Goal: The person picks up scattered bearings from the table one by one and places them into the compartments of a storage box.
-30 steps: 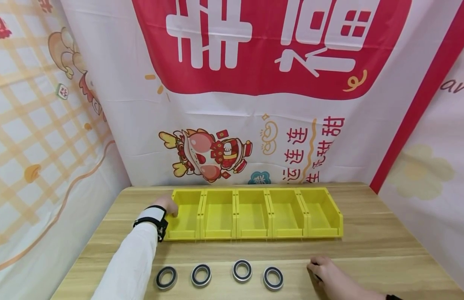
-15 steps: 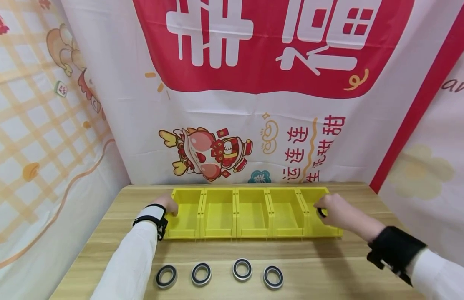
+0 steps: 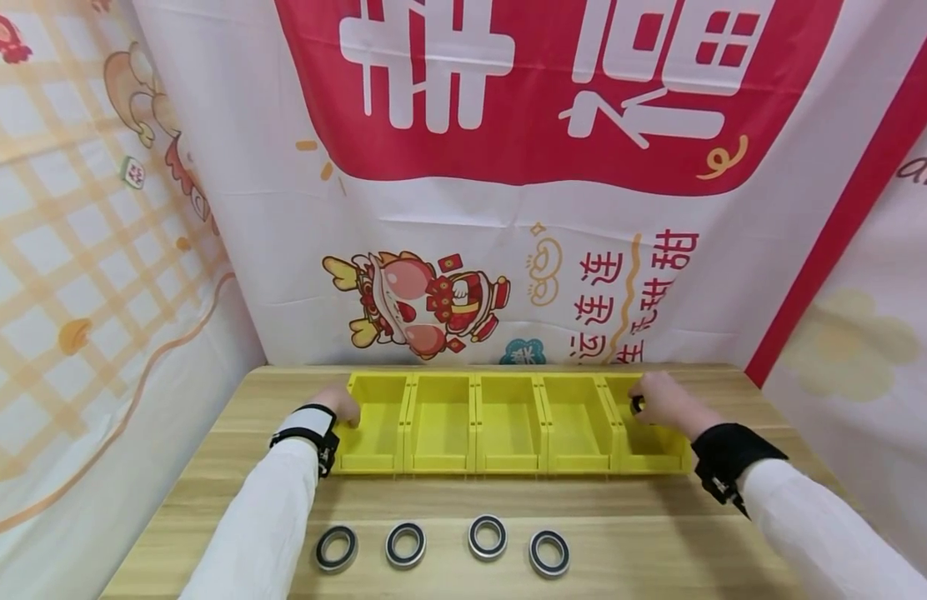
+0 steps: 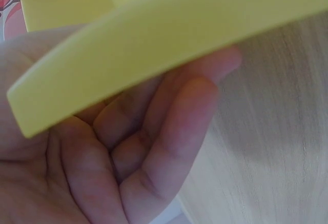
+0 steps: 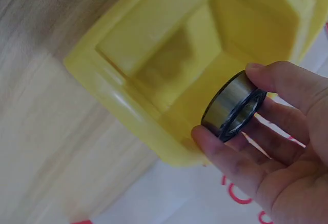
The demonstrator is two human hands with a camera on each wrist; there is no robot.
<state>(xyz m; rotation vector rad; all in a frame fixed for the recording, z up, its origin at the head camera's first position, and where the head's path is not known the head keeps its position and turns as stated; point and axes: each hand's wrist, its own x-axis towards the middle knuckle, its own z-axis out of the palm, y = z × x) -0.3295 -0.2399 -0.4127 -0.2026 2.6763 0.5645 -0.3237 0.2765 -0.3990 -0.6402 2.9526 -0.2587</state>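
Observation:
My right hand (image 3: 666,402) pinches a ball bearing (image 5: 229,103) between thumb and fingertips. It holds the bearing over the rightmost yellow storage bin (image 3: 653,463), whose open inside shows below it in the right wrist view. At the other end of the row, my left hand (image 3: 340,405) grips the side wall of the leftmost yellow bin (image 3: 378,429). In the left wrist view its fingers (image 4: 179,126) curl beneath the yellow wall (image 4: 154,39); the thumb is hidden there.
Several bearings lie flat in a loose row on the wooden table (image 3: 448,500), from a left one (image 3: 323,550) to a right one (image 3: 534,555). Between the end bins stand more joined yellow bins (image 3: 507,425). A printed cloth (image 3: 448,204) hangs behind the table.
My right hand has lifted from the table at the right with a bearing and moved forward to the rightmost bin. The left hand has stayed on the leftmost bin.

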